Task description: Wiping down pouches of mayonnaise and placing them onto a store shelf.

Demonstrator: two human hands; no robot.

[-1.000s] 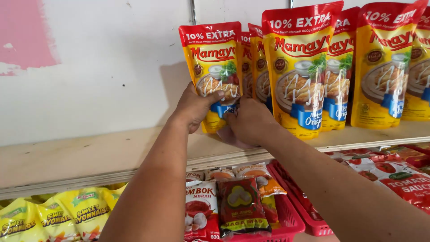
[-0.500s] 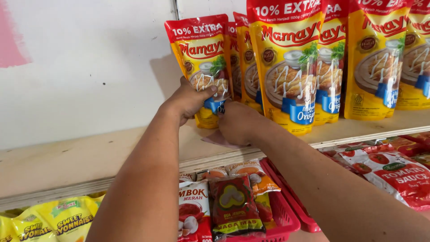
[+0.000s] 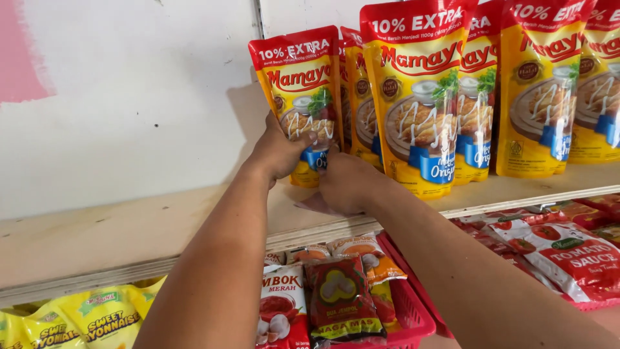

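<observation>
Both hands grip the leftmost red-and-yellow stand-up sauce pouch (image 3: 298, 103) at its lower part. The left hand (image 3: 276, 152) closes on the pouch's lower left edge, thumb across the printed front; the right hand (image 3: 345, 184) wraps around the base from the front and right, its fingers curled under and partly hidden. The pouch stands upright on the pale wooden shelf board (image 3: 129, 236), close to the white back wall (image 3: 129, 97), at the left end of a row of matching red-and-yellow pouches (image 3: 420, 103) that extends to the right. Compared with the two earlier views, the pouch occupies the same place at the end of the row and both hands have stayed at its base; only the camera has shifted, so the row now sits further right and higher in view. The grip has tightened little, if at all. Judged from this, the pouch is being seated and squared against its neighbour, not lifted off. Whether it touches the next pouch cannot be told, as their edges overlap in view. Below the shelf, a red plastic basket (image 3: 413, 317) holds small dark red and orange seasoning sachets (image 3: 339, 300); flat tomato-sauce packets (image 3: 568, 252) lie to the right and yellow pouches (image 3: 84, 320) at the lower left.
</observation>
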